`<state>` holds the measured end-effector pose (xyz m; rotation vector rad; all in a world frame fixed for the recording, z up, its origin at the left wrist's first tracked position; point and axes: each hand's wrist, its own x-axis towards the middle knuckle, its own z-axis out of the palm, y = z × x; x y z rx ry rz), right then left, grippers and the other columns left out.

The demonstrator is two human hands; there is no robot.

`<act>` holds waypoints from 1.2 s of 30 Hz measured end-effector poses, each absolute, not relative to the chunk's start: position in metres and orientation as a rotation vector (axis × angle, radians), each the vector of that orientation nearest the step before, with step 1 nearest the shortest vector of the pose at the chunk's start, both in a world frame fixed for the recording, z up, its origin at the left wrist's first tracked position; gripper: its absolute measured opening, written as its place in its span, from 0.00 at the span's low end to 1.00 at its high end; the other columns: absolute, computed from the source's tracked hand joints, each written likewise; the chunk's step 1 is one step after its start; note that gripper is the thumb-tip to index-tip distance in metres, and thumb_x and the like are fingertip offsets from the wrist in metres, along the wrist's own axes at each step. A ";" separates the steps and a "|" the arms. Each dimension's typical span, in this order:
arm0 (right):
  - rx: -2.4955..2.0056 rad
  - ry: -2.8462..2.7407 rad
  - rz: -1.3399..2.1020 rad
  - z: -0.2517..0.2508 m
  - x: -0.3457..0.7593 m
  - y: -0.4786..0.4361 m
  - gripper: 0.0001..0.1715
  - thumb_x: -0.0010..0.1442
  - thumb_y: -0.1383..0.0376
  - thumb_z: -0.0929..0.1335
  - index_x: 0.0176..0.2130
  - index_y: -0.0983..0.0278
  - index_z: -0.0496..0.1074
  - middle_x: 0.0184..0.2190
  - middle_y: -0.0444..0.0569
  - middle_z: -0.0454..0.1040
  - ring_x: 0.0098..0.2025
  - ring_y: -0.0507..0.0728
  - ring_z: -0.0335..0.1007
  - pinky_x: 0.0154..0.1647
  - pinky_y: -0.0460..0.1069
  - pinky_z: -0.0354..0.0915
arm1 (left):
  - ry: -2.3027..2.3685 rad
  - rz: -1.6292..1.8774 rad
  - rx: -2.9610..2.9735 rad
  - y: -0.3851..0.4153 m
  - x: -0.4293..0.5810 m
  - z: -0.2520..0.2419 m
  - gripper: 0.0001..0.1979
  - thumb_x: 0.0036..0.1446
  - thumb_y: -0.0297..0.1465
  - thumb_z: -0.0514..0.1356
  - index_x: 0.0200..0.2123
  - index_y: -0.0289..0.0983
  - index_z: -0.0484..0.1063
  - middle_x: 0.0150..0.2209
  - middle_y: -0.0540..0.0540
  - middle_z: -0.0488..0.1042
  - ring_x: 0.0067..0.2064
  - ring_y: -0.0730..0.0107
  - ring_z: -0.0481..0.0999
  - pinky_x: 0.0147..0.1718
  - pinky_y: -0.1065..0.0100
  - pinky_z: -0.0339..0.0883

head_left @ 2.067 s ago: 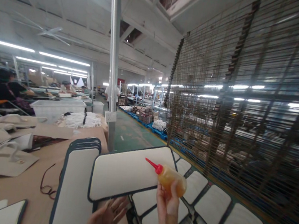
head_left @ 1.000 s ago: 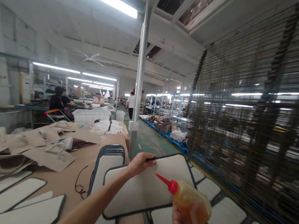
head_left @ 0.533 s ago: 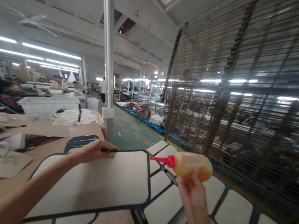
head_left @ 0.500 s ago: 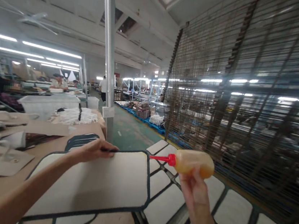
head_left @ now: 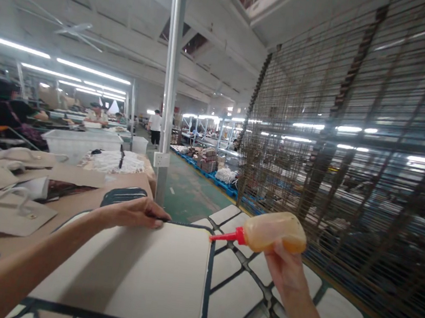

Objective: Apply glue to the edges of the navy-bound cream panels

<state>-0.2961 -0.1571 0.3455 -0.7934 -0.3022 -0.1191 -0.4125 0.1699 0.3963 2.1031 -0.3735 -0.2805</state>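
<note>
My left hand (head_left: 138, 213) pinches the far edge of a large pale panel (head_left: 152, 270) with rounded corners and a dark rim. In my right hand (head_left: 283, 265) is a squeeze bottle (head_left: 275, 232) of yellowish liquid, lying nearly level with its red nozzle (head_left: 225, 236) pointing left. The nozzle tip is at the panel's far right corner, on or just over the rim; exact contact cannot be made out. A thin yellowish line shows along the rim near that corner.
More dark-edged pale panels (head_left: 236, 298) lie on a rack at the right, below a tall wire rack (head_left: 337, 117). Beige bag pieces (head_left: 9, 206) cover the left table. A metal post (head_left: 171, 71) stands ahead. Several people are farther back.
The view has shifted left and tilted a little. The panel's near edge sits lower, facing me more fully. The nozzle tip has moved slightly down along the panel's corner.
</note>
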 end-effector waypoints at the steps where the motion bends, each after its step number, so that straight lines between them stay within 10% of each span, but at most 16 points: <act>1: -0.786 -0.290 -0.119 0.345 -0.296 -0.157 0.38 0.23 0.62 0.81 0.38 0.62 0.74 0.28 0.48 0.74 0.32 0.57 0.71 0.36 0.52 0.70 | -0.365 -0.287 2.089 0.169 -0.413 0.396 0.20 0.56 0.43 0.58 0.43 0.34 0.77 0.36 0.45 0.77 0.34 0.65 0.73 0.30 0.74 0.62; 13: -0.782 -0.240 -0.095 0.339 -0.302 -0.160 0.48 0.20 0.65 0.81 0.45 0.61 0.72 0.31 0.49 0.75 0.30 0.58 0.71 0.32 0.52 0.72 | -0.298 -0.298 2.021 0.170 -0.418 0.397 0.20 0.53 0.43 0.60 0.42 0.35 0.77 0.35 0.45 0.78 0.34 0.64 0.74 0.30 0.74 0.65; 36: -0.924 -0.301 -0.076 0.340 -0.316 -0.162 0.36 0.18 0.70 0.76 0.35 0.64 0.71 0.26 0.51 0.73 0.27 0.59 0.70 0.29 0.52 0.70 | -0.222 -0.329 1.872 0.185 -0.421 0.390 0.18 0.55 0.37 0.60 0.45 0.32 0.76 0.34 0.45 0.78 0.34 0.65 0.75 0.33 0.73 0.65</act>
